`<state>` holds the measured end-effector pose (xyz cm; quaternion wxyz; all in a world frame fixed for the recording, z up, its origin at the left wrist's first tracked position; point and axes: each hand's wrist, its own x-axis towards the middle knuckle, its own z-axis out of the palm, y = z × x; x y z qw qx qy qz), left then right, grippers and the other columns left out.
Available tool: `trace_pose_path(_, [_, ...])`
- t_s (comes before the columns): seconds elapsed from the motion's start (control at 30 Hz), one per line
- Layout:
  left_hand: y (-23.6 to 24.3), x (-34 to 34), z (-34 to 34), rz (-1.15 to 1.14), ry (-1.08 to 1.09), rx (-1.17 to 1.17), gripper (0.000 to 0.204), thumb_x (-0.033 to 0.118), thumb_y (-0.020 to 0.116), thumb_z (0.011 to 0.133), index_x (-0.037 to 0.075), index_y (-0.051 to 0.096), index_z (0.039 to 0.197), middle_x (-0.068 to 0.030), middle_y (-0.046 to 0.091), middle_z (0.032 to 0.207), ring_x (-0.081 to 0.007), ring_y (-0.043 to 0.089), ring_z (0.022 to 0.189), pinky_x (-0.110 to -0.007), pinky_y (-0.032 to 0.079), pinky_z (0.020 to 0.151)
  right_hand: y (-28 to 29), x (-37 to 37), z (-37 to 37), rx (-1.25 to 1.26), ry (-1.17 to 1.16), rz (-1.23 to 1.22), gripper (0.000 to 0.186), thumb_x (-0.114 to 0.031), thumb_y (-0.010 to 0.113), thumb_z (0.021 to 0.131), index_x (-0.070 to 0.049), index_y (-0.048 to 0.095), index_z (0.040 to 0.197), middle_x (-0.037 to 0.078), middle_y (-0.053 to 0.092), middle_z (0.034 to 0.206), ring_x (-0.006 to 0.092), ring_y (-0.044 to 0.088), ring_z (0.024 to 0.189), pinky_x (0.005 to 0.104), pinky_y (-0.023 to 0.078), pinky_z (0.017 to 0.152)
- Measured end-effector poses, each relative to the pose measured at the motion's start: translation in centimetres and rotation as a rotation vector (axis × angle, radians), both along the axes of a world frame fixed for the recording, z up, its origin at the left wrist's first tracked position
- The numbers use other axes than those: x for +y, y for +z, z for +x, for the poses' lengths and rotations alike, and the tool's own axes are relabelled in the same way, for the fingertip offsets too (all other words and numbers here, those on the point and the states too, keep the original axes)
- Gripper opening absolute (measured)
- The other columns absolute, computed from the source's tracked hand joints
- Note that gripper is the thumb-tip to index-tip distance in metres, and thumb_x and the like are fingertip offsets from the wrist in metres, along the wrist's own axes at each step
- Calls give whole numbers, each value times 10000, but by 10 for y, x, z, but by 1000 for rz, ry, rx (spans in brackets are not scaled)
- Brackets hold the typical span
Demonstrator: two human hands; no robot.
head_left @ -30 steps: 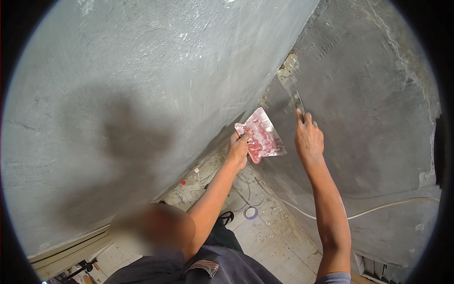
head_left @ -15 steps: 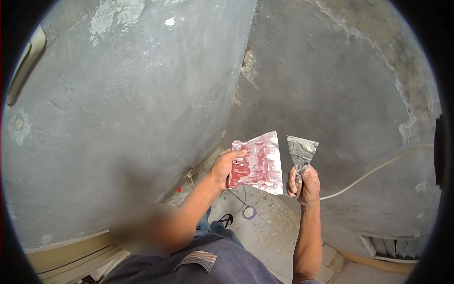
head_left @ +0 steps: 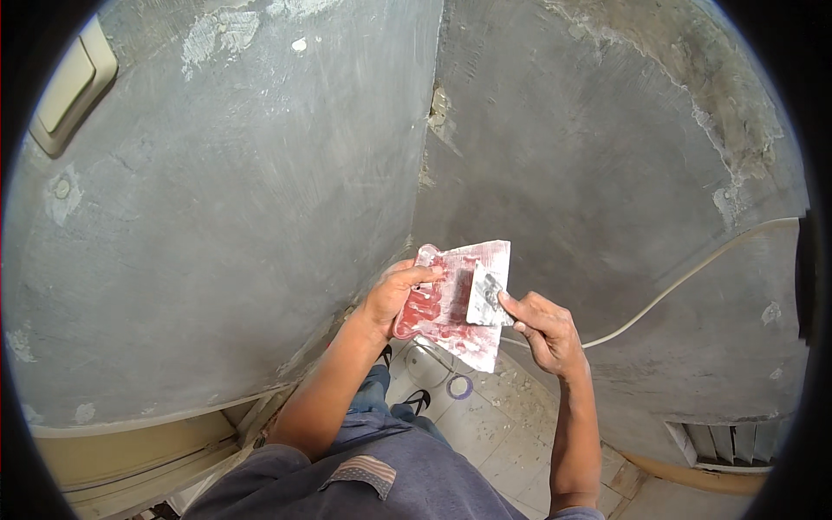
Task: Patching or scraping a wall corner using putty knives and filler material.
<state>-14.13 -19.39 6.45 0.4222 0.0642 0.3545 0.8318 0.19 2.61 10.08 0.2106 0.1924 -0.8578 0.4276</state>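
A wide red plastic spreader (head_left: 449, 299), smeared with whitish filler, is gripped at its wavy edge by my left hand (head_left: 386, 299), thumb on top. Its broad straight edge points right. Closed around a small putty knife (head_left: 484, 303) is my right hand (head_left: 552, 334), thumb and fingertips near the blade. The blade, coated in pale filler, overlaps the right part of the spreader; it looks to be touching the spreader's face. My fingers hide the knife's handle.
Two grey plastered walls meet at a corner (head_left: 422, 165) ahead. A light switch (head_left: 74, 82) is on the left wall (head_left: 234, 243). A pale cable (head_left: 693, 276) runs along the right wall, above a louvred vent (head_left: 732, 444). A purple-rimmed roll (head_left: 459, 386) lies on the tiled floor (head_left: 511, 451).
My right hand has turned the putty knife and brought it left, from upright beside the spreader to over its face. The spreader has shifted slightly left and tilted; my view has turned slightly.
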Motion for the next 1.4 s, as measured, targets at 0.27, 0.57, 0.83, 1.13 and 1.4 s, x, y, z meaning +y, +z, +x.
trace_pose_path(0.27, [14,-10,-7,-58,-29,89,222,80,567,890,-19,589,1088,-113,674,979,-185,680,838,-328,556,797,-13,26,20,-37,-73,60,488,99,619,754,-54,643,1217,97,460,690,204,453,625,298,400,597])
trace_pose_path(0.57, [10,-4,-28,2,216,290,239,115,573,922,-8,556,1127,-99,655,1043,-167,662,912,-328,553,818,-27,-2,50,-372,-318,-915,423,-266,390,1036,37,471,1319,70,597,738,98,508,452,246,475,391])
trace_pose_path(0.83, [-14,6,-13,12,312,333,240,145,576,953,2,549,1143,-76,648,1073,-151,636,955,-324,509,888,-50,-49,37,-684,-93,-1456,336,-273,461,1008,-17,487,1224,82,595,696,96,469,405,236,413,327])
trace_pose_path(1.13, [-33,-11,11,-207,316,651,264,213,572,972,-15,597,1103,-34,643,1014,-89,570,902,-266,469,822,-67,-47,10,-758,54,-1583,296,-238,466,1006,-44,478,1230,93,582,712,87,441,411,205,353,300])
trace_pose_path(1.4, [-27,-39,15,-466,317,1026,271,98,528,969,-53,583,1187,-141,673,1102,-166,625,1009,-291,481,887,-50,-53,-12,-887,69,-1537,250,-206,482,997,-28,496,1172,111,569,701,87,439,404,199,329,279])
